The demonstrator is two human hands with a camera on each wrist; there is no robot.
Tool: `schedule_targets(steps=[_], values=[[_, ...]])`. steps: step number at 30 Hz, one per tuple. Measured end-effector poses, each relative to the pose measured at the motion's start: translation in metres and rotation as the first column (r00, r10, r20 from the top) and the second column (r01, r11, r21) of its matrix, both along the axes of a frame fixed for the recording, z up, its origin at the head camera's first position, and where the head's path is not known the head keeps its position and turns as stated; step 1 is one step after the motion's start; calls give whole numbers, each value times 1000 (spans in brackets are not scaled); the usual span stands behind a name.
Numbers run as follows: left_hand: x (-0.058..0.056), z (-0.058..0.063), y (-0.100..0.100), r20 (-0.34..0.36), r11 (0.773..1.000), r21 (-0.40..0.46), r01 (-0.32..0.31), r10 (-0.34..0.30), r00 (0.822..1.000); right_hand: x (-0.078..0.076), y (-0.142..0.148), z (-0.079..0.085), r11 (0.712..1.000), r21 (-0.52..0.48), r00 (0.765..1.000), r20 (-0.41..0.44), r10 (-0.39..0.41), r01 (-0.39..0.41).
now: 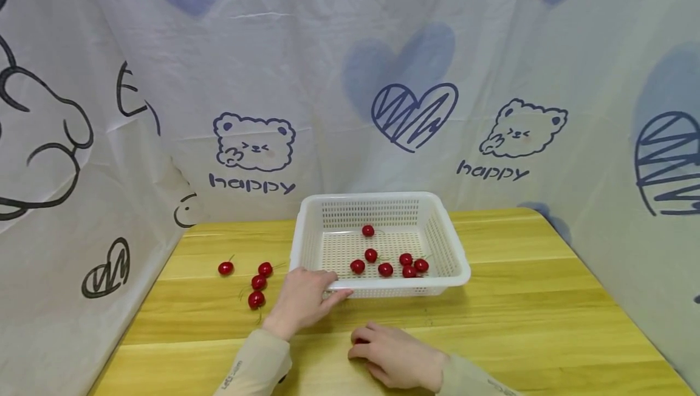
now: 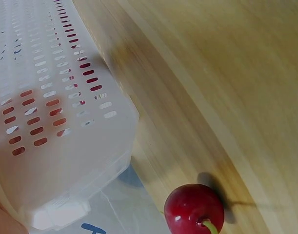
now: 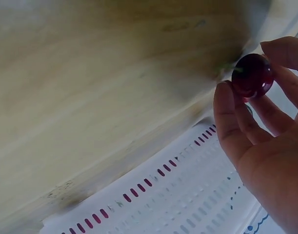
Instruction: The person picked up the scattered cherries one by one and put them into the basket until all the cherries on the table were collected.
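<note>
A white plastic basket with slotted walls stands at the back of the wooden table, several red cherries lying on its floor. My left hand holds its front left rim, fingers over the inside and thumb along the outside. Through the slots of the basket wall, skin shows in the left wrist view. In front of the basket, my right hand pinches one cherry between thumb and fingers; its green stem points away from the palm. Only a sliver of that cherry shows from the head.
Left of the basket, several loose cherries lie on the table, one cherry apart from the others. A pale cloth printed with hearts and bears hangs behind the table and along its sides.
</note>
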State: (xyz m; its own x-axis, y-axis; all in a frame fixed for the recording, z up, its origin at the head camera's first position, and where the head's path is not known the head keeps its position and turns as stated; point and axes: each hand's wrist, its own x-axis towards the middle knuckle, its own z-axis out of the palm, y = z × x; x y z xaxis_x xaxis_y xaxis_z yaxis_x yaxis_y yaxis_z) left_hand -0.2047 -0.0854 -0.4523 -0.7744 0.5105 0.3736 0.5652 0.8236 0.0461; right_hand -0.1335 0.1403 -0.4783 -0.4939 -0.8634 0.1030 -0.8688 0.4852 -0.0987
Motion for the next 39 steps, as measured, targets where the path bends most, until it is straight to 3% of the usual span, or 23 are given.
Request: schedule_targets(steps=[13, 22, 25, 30, 39], values=[[0, 0, 0, -25, 1000, -1, 7, -7, 1000, 2, 10, 3, 999, -50, 998, 58, -14, 16], [1, 1, -1, -22, 1000, 0, 10, -10, 1000, 2, 19, 17, 989, -137, 981, 193, -31, 58], [0, 1, -1, -24, 1000, -1, 12, -12, 1000, 1, 22, 24, 981, -179, 981, 189, -38, 73], [0, 0, -1, -26, 1000, 8, 9, -9, 1000, -2, 28, 40, 941, -329, 990, 135, -36, 80], [1, 0, 0, -4, 1000, 10, 4, -4, 1000, -16, 43, 71, 815, -564, 991, 67, -116, 134]])
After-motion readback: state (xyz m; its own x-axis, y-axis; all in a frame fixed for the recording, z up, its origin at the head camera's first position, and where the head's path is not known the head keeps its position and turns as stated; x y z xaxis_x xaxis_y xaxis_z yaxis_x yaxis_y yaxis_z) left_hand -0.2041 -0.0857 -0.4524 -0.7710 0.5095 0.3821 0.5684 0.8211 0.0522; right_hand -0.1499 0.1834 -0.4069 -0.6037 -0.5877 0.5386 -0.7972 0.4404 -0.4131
